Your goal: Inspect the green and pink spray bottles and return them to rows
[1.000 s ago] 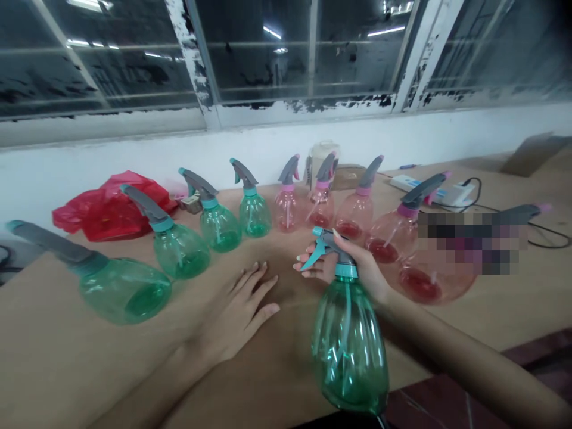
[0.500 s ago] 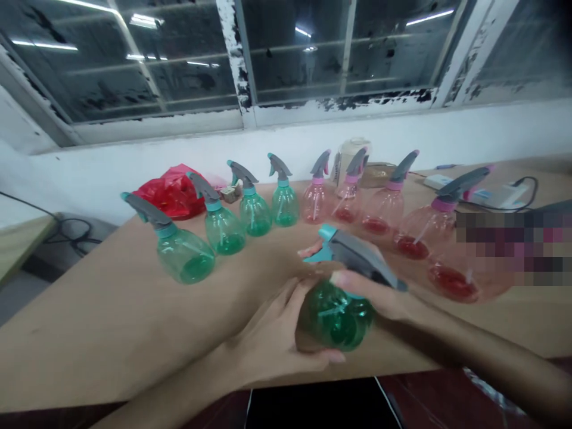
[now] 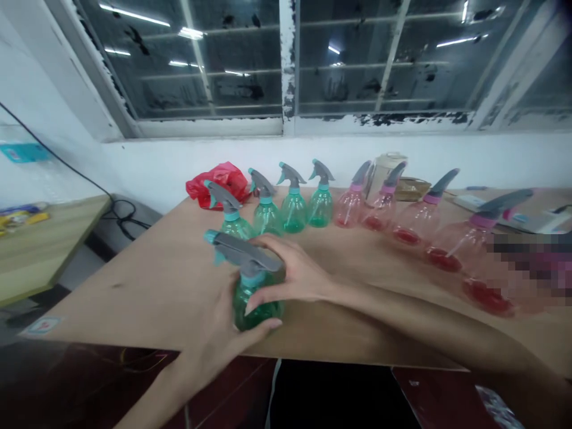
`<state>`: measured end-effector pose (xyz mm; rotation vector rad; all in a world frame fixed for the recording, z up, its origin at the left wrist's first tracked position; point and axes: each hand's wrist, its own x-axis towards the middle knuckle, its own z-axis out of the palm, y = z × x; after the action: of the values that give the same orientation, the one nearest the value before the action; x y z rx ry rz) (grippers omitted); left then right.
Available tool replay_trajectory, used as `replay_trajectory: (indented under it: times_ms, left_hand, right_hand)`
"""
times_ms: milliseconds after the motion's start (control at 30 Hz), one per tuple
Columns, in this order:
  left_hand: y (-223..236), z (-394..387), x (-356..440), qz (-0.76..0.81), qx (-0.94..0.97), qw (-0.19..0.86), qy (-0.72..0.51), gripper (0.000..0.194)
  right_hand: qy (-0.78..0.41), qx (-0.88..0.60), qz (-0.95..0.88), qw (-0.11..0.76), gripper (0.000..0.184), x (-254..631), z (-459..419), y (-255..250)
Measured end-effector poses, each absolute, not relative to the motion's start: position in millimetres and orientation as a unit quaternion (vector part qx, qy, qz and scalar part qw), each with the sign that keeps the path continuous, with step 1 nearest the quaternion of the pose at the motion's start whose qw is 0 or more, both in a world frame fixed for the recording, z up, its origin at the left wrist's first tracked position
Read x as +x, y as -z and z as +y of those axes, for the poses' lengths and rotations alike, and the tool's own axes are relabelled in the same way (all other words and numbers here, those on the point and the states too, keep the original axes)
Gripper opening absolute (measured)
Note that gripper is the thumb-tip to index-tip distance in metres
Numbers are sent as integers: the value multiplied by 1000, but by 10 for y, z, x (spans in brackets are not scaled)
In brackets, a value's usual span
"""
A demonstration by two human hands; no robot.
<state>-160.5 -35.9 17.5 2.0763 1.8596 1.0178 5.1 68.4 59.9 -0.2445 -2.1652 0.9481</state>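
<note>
A green spray bottle (image 3: 254,301) with a grey and teal trigger head is between my two hands near the table's front edge. My left hand (image 3: 223,325) wraps its lower left side, thumb along the front. From the right, my right hand (image 3: 292,271) grips the body below the head, with its thumb across the front. The sprayer's nozzle points left. Just behind stands another green spray bottle (image 3: 236,226), partly covered by the held one. More green spray bottles (image 3: 294,211) continue the row toward the back.
Pink spray bottles (image 3: 417,223) with red liquid curve along the right side of the table (image 3: 156,286). A red plastic bag (image 3: 223,179), a beige box (image 3: 384,176) and a power strip (image 3: 473,204) lie toward the wall. A wooden side table (image 3: 67,238) stands at left.
Both hands have carried the green spray bottle left, to the front of the green row. My right hand has shifted from the neck down to the body. The view has turned left.
</note>
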Motion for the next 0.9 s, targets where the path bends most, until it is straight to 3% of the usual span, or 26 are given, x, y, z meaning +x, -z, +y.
replay_trajectory:
  times_ms: [67, 233, 367, 633, 767, 900]
  left_hand:
    - [-172, -410, -1822, 638, 668, 93, -372, 71]
    - [-226, -438, -2195, 678, 593, 84, -426, 75]
    - [-318, -417, -2303, 696, 572, 127, -414, 70]
    - [-340, -378, -2343, 677, 580, 152, -426, 75]
    - [-225, -387, -2413, 647, 599, 150, -448, 88]
    - [-182, -546, -2483, 638, 585, 91, -493, 76]
  right_hand:
    - [-348, -110, -852, 375, 64, 5, 702, -535]
    - [-320, -225, -813, 432, 41, -162, 847, -422]
    - [-284, -258, -798, 465, 39, -413, 1063, -426]
    - [-296, -268, -763, 508, 72, -855, 1270, -402]
    - [-294, -278, -773, 488, 61, -1003, 1290, -397]
    - [-286, -315, -795, 433, 45, -1030, 1286, -446]
